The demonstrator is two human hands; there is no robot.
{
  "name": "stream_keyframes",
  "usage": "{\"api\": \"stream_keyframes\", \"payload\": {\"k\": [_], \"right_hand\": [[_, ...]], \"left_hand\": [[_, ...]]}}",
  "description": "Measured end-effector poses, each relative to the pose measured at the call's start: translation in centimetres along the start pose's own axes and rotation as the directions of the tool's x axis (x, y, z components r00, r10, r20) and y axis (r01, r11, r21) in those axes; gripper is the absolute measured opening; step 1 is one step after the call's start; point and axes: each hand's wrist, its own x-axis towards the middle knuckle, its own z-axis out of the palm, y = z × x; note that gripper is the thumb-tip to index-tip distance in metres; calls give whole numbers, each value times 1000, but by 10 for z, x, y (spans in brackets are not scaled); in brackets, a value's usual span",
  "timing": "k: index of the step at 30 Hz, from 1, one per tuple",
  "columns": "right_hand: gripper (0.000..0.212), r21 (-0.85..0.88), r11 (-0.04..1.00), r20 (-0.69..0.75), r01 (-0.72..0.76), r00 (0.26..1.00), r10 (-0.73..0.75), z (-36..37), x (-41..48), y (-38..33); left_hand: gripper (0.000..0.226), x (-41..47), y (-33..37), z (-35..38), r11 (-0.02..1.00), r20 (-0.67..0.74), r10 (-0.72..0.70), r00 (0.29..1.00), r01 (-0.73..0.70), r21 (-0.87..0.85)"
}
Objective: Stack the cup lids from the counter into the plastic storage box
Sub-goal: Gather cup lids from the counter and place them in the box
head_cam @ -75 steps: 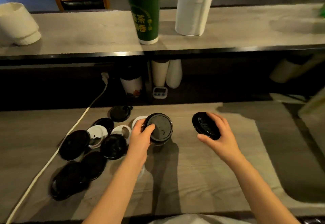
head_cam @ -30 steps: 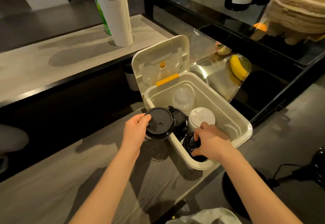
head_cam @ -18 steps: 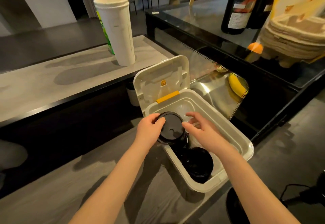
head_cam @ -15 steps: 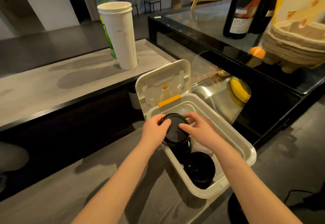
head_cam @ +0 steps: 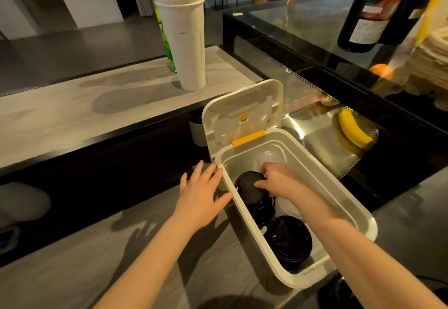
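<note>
Fingers (head_cam: 260,184) of the right hand (head_cam: 278,180) pinch a black lid (head_cam: 247,186) atop the stack (head_cam: 263,210); the left hand (head_cam: 201,194) is spread, empty. A crooked release could topple it.

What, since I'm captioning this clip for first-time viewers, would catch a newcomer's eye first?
The white plastic storage box at the counter's edge, its hinged lid standing open, where the right hand grips a black lid atop a dark stack inside. Beside the box's left wall, the left hand is open, fingers spread. Beyond, a yellow banana lies in the display case.
</note>
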Motion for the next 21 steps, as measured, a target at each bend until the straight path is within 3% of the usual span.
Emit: {"api": "stream_keyframes", "payload": {"k": [2,5,9,12,14,16,21], "right_hand": [[37,-214,977,-29,2,1000,-8,4,-3,-1],[30,-378,925,-101,36,992,-80,7,-9,0],[37,-354,904,-176,239,932,-315,9,-14,10],[53,-306,860,-11,409,901,-433,14,-16,18],[58,-345,850,55,397,913,-404,17,-17,22],[58,-376,855,27,357,927,-375,19,-17,25],[41,-561,785,-13,263,945,-326,26,-27,17]], "left_hand": [[71,0,-2,1,1000,5,20,1000,-20,17],[74,0,-3,0,1000,24,28,999,-28,12],[75,1,-3,-2,999,31,31,999,-32,3],[76,2,-2,-2,1000,32,29,999,-29,1],[76,2,-1,-3,1000,41,25,999,-25,1],[76,1,-1,-4,1000,43,25,999,-25,4],[75,0,0,-6,999,37,35,999,-36,19]]}}
